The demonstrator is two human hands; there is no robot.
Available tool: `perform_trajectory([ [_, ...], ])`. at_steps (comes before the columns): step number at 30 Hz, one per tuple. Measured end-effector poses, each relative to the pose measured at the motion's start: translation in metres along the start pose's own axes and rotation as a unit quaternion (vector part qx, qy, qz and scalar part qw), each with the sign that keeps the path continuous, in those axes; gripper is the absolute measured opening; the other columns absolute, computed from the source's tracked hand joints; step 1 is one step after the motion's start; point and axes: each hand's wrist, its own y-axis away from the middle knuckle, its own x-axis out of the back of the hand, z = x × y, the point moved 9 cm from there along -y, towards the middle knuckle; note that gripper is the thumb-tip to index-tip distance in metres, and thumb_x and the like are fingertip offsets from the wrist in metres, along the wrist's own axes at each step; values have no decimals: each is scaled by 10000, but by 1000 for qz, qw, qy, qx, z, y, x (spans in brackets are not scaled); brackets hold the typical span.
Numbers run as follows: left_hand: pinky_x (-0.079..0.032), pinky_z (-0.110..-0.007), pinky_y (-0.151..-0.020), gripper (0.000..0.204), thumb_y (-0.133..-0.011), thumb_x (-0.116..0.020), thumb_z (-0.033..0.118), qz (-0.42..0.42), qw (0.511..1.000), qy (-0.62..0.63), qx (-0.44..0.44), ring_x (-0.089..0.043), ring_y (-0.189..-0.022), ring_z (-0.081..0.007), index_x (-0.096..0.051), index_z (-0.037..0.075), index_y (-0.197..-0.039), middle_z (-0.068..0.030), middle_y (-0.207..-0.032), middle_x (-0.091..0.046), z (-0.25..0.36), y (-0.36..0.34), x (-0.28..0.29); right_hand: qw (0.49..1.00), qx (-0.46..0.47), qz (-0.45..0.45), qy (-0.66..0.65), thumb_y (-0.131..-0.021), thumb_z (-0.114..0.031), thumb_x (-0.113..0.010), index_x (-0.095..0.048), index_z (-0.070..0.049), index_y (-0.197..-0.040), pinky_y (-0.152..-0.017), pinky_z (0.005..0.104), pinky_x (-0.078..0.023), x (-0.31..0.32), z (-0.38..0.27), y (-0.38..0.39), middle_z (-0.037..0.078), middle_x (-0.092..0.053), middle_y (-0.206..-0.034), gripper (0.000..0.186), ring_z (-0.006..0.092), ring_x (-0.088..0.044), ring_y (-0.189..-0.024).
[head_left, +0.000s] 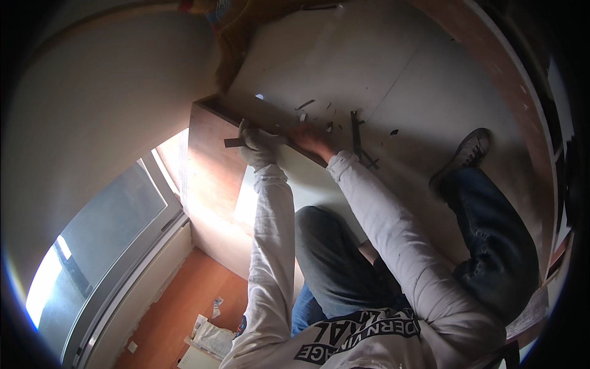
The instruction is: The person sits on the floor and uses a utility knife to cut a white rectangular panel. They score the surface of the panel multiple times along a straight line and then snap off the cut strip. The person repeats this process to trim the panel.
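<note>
My left hand (258,146), in a pale glove, is closed at the edge of a wooden cabinet panel (215,166). The end of a short dark strip (233,142) sticks out from its fingers. Beside it, my bare right hand (312,138) presses down along the same dark edge, fingers bent together. What those fingers hold, if anything, is hidden. Past the right hand, longer dark strips (356,132) lie crossed on a pale surface (405,55), among several small dark scraps (305,104).
My bent knee (322,246) is close under my forearms, and my shoe (473,147) rests on the pale surface at right. A window (123,221) stands at left above an orange-brown floor (184,301) with crumpled paper (212,337). A curved wooden edge (522,92) runs down the right.
</note>
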Motion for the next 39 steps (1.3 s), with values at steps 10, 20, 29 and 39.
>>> perform_trajectory([
  [10,-504,-380,-828,493,-893,-483,413,46,984,-163,-62,-653,-933,-299,-653,-26,-1037,-180,-1002,-678,-1,4,30,868,-211,-117,-434,-963,-352,-440,-647,-49,-890,-705,499,-487,1,7,5,191,-664,-894,374,383,-637,-817],
  [20,-497,-375,-845,519,-916,-414,409,38,992,-85,-86,-648,-971,-286,-661,-18,-1078,-173,-1035,-682,-9,-12,10,974,-95,-29,-204,-946,-260,-451,-637,-82,-951,-691,460,-505,-35,11,7,181,-657,-874,257,356,-649,-831],
  [29,-501,-361,-860,587,-962,-388,490,-28,987,-157,-24,-641,-1012,-280,-624,-5,-1173,-182,-1081,-668,-8,-20,23,970,-83,-36,-227,-918,-190,-446,-622,-63,-904,-707,450,-516,-8,7,-16,168,-672,-885,218,349,-663,-824],
  [39,-459,-371,-934,524,-874,-664,365,-257,920,-272,-116,-553,-1120,-279,-551,78,-1298,-107,-1197,-587,33,-9,4,741,-389,-79,-542,-921,-618,-374,-610,-16,-810,-671,403,-450,74,97,-21,148,-572,-664,656,296,-595,-677],
])
